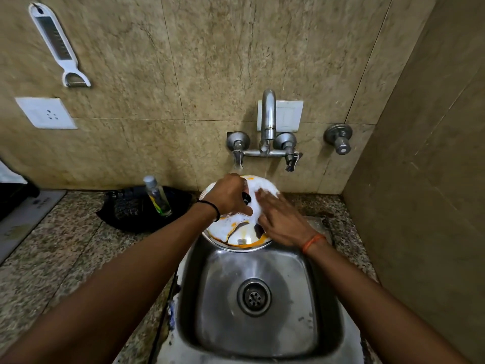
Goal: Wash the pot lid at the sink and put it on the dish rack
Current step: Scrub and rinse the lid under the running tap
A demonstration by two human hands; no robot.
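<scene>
Hands meet on the soapy steel pot lid (237,232), held over the sink's (325,298) far rim below the running tap (268,122): left hand (228,197) closed around its black knob, right hand (282,222) flat, fingers spread on the foam. Basin below lies open; a clear bottle (157,197) stands left, label unreadable.

A single head-worn camera looks forward and steeply down from above a steel sink (259,298), facing a tiled wall where the tap (268,119) is mounted. The wide-angle lens bends the wall lines and spreads both forearms out from the bottom corners toward the centre. The sink basin sits close beneath the lens, filling the lower middle; the granite counter (65,245) runs off left, and a side wall closes the right edge.
</scene>
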